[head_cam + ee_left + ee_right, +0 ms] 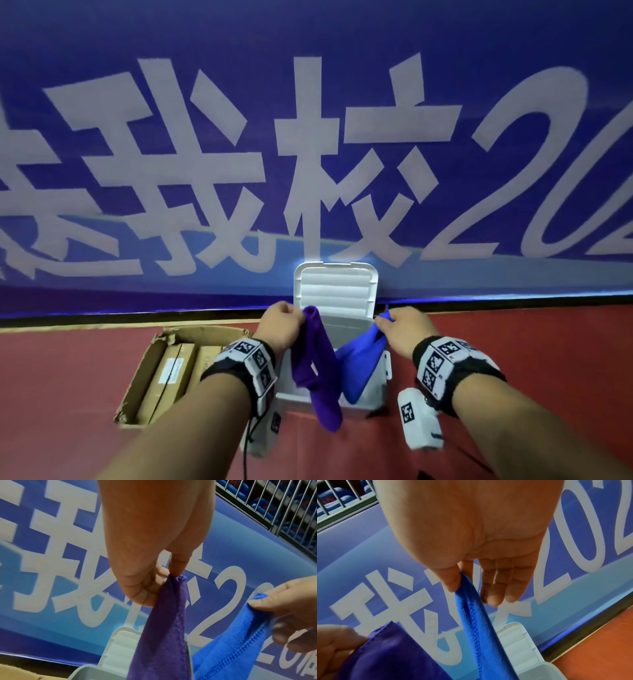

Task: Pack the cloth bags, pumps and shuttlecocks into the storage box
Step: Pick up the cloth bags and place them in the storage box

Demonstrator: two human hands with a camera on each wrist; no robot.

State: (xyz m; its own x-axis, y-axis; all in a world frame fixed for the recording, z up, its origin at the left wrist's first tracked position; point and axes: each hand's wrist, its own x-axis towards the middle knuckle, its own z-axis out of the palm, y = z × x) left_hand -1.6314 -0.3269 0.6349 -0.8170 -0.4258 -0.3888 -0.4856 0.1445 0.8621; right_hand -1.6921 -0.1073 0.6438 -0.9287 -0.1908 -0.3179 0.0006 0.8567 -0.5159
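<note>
A white storage box stands on the red floor with its ribbed lid raised against the banner. My left hand pinches the top of a purple cloth bag, which hangs over the box's front. The same purple bag shows in the left wrist view under my thumb and fingers. My right hand pinches a corner of a blue cloth bag that droops into the box. In the right wrist view the blue bag is held between thumb and forefinger. No pumps or shuttlecocks are in view.
A torn cardboard carton with flat brown packages lies left of the box. A blue banner with large white characters runs along the back. A metal railing stands above it. Red floor stretches to the right.
</note>
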